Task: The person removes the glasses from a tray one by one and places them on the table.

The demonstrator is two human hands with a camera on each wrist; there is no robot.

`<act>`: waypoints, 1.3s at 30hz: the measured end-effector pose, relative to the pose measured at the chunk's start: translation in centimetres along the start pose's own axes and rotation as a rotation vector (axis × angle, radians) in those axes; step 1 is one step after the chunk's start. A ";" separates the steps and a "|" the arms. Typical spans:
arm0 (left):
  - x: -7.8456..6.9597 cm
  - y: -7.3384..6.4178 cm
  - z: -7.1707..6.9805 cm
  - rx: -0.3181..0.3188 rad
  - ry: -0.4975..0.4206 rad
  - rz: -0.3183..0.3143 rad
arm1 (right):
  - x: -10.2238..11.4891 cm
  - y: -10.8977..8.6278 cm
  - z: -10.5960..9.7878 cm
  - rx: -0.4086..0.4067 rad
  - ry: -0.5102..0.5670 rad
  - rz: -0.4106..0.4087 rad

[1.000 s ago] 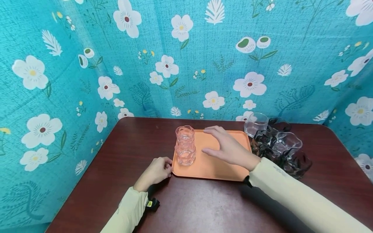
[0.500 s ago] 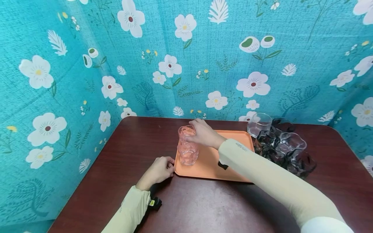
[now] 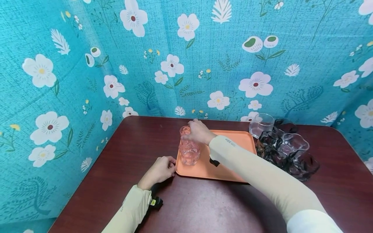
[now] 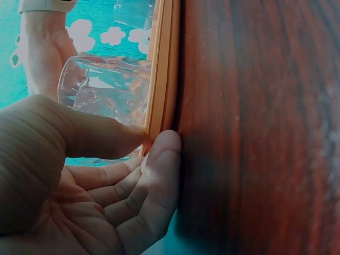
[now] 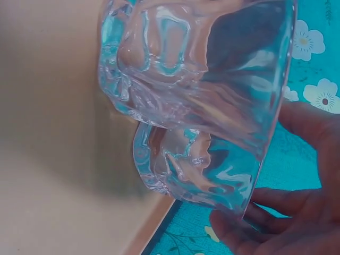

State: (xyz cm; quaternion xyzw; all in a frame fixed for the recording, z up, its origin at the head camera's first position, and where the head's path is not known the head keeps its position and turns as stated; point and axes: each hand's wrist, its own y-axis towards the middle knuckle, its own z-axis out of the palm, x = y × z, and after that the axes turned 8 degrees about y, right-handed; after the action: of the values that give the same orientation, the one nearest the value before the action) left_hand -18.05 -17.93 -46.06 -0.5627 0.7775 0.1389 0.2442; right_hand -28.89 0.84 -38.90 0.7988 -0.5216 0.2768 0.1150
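Note:
An orange tray lies on the dark wooden table, its left end carrying a front-to-back row of clear wavy glasses. My left hand pinches the tray's front left edge; in the left wrist view the thumb is on the rim and the fingers are below it. My right hand holds the far glass with thumb and fingers near its rim. In the right wrist view, a nearer glass partly covers another glass, whose rim the fingertips touch. The hand hides part of the row.
Right of the tray stands a cluster of clear and smoky dark glasses, including a straight-sided clear glass, a wavy clear glass and a dark glass. A blue flowered cloth hangs behind the table.
My right hand has moved left across the tray from above its middle to the far glass and has closed on it. The left hand keeps its hold on the tray edge.

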 end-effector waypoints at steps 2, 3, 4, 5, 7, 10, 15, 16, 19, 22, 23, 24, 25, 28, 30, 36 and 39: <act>0.0 0.0 0.0 -0.003 -0.001 -0.003 | -0.1 0.1 0.0 -0.002 0.001 -0.001; 0.0 0.0 0.0 -0.004 -0.002 -0.004 | -0.1 0.2 0.0 -0.007 0.001 -0.005; 0.0 0.0 0.0 -0.005 -0.005 -0.004 | -0.2 0.2 0.0 -0.013 0.006 -0.007; -0.1 0.0 0.0 -0.008 -0.006 -0.004 | -0.3 0.3 -0.1 -0.017 0.012 -0.007; -0.1 -0.1 0.0 -0.012 -0.009 0.001 | -0.5 0.3 -0.2 -0.029 0.032 0.004; -0.1 -0.1 -0.1 -0.014 -0.012 0.004 | -1.0 0.2 -0.3 -0.041 0.064 0.017; -0.2 -0.2 -0.2 -0.005 -0.016 -0.004 | -1.8 -0.2 -0.8 -0.044 0.053 0.004; -0.2 -0.1 -0.2 -0.003 -0.018 -0.007 | -1.9 -0.3 -1.0 -0.041 0.040 -0.007; -0.2 -0.1 -0.2 -0.002 -0.020 -0.008 | -2.3 -0.6 -1.5 -0.030 0.016 -0.028; -0.1 -0.1 -0.2 -0.003 -0.018 -0.004 | -2.8 -0.8 -1.9 -0.016 0.003 -0.037; 0.0 -0.1 -0.1 -0.003 -0.018 -0.003 | -2.9 -0.9 -2.1 -0.015 0.006 -0.036; 0.0 0.0 -0.1 -0.003 -0.016 -0.004 | -3.1 -1.0 -2.2 -0.016 0.008 -0.035; 0.0 0.0 -0.1 -0.002 -0.014 -0.005 | -3.2 -1.1 -2.3 -0.019 0.009 -0.033; 0.1 0.0 0.0 0.000 -0.013 -0.008 | -3.7 -1.5 -2.5 -0.045 0.017 -0.033; 0.0 0.0 0.0 0.002 -0.011 -0.011 | -4.0 -1.7 -2.6 -0.066 0.027 -0.032; -0.2 -0.1 -0.1 0.005 -0.012 -0.015 | -4.5 -3.2 -3.5 -0.099 0.045 -0.041; -0.2 -0.2 -0.1 0.000 -0.012 -0.008 | -4.4 -4.4 -4.4 -0.117 0.042 -0.055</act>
State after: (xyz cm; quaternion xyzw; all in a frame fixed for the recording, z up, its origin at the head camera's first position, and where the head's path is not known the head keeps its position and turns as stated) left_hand -17.86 -17.89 -45.87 -0.5650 0.7736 0.1415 0.2495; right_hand -27.71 8.16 -37.26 0.7986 -0.5124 0.2594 0.1802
